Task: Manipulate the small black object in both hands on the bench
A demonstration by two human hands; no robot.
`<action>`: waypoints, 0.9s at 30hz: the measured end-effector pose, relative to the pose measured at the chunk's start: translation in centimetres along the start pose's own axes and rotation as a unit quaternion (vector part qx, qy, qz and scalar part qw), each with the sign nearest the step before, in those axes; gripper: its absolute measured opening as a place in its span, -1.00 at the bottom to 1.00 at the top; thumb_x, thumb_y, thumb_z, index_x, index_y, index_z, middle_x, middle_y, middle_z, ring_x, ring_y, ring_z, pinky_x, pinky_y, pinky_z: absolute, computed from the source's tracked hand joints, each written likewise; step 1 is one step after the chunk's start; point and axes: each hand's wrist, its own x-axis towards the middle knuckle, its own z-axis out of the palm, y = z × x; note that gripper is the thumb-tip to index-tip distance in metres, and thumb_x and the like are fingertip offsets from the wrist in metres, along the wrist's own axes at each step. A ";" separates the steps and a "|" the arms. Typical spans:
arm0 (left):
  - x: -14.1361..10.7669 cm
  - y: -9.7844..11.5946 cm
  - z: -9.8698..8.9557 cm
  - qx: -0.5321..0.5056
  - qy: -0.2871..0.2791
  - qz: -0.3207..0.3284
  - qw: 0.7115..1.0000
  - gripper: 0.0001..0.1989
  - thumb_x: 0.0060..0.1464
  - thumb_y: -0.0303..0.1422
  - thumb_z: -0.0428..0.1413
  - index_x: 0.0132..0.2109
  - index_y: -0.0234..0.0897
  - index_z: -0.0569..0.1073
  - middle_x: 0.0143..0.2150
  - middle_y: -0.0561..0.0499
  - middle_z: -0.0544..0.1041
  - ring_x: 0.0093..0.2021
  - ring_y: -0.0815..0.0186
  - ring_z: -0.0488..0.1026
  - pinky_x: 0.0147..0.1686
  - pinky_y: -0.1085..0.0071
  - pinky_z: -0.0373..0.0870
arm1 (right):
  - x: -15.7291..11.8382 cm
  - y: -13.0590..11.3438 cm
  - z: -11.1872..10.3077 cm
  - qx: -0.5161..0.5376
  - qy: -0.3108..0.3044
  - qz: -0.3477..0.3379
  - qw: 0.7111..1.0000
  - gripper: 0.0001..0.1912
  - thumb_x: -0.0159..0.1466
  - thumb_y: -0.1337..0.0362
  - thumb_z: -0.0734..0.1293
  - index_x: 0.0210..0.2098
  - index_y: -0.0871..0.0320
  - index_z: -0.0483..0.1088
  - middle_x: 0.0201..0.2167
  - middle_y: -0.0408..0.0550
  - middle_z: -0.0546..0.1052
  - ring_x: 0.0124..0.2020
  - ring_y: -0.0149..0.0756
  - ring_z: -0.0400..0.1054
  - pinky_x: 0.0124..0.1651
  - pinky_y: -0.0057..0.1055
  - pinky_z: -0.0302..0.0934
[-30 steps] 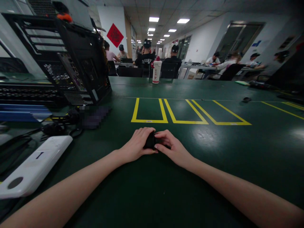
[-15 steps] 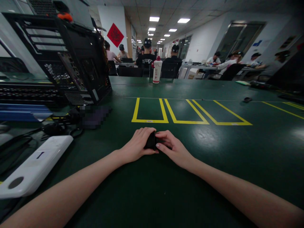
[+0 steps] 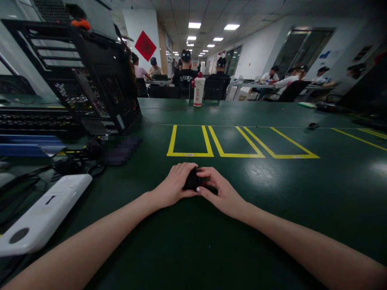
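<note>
Over a dark green tabletop (image 3: 187, 249), I am clasping a small black object (image 3: 190, 181) in my left hand (image 3: 172, 185) while my half-curled right hand (image 3: 223, 192) is meeting its right edge; whether it is gripping, I cannot tell. Beyond, a white bottle with a red top (image 3: 198, 92) is standing upright, its contents hidden.

Black object (image 3: 190, 181), dark green desk (image 3: 193, 245), yellow tape (image 3: 243, 155), red-marked white bottle (image 3: 198, 92) at the far edge, blue strip (image 3: 24, 147)

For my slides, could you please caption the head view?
Left hand gripping a small black object, right hand at its edge, near yellow tape.
</note>
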 end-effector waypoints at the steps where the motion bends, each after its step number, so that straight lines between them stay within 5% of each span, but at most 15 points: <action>1: 0.0 0.0 0.0 0.001 0.000 -0.001 1.000 -0.43 -0.04 -0.22 0.13 0.07 -0.21 0.05 -0.03 -0.10 0.25 -0.06 0.14 0.22 -0.09 0.20 0.17 | 0.0 0.0 0.0 -0.005 0.003 0.000 1.000 -0.72 0.17 0.37 0.24 -0.11 0.06 0.20 -0.04 -0.06 0.22 -0.02 -0.28 0.21 0.01 -0.21 0.23; 10: 0.0 0.0 0.0 -0.002 -0.003 0.000 1.000 -0.40 -0.04 -0.21 0.14 0.08 -0.21 0.03 -0.02 -0.10 0.24 -0.03 0.14 0.20 -0.08 0.21 0.17 | 0.4 0.0 -0.3 0.001 -0.005 0.053 0.999 -0.62 0.18 0.37 0.22 -0.01 0.04 0.13 -0.04 -0.05 0.26 0.00 -0.25 0.20 -0.02 -0.18 0.25; 22: 0.0 0.1 -0.2 -0.010 -0.004 -0.004 1.000 -0.40 -0.05 -0.22 0.15 0.07 -0.20 0.05 -0.02 -0.09 0.26 -0.04 0.15 0.22 -0.08 0.21 0.17 | 0.2 0.2 -0.2 0.056 -0.008 0.041 0.998 -0.75 0.20 0.37 0.21 -0.12 0.05 0.21 -0.14 -0.10 0.30 -0.07 -0.31 0.27 -0.02 -0.23 0.26; 27: 0.1 0.4 -0.6 -0.011 -0.013 -0.003 1.000 -0.41 -0.04 -0.21 0.13 0.08 -0.22 0.05 -0.01 -0.10 0.25 -0.03 0.15 0.21 -0.06 0.21 0.16 | 0.5 0.5 -0.3 0.035 -0.004 0.065 0.997 -0.61 0.19 0.36 0.22 0.00 0.04 0.12 -0.05 -0.05 0.28 -0.02 -0.28 0.24 -0.02 -0.21 0.25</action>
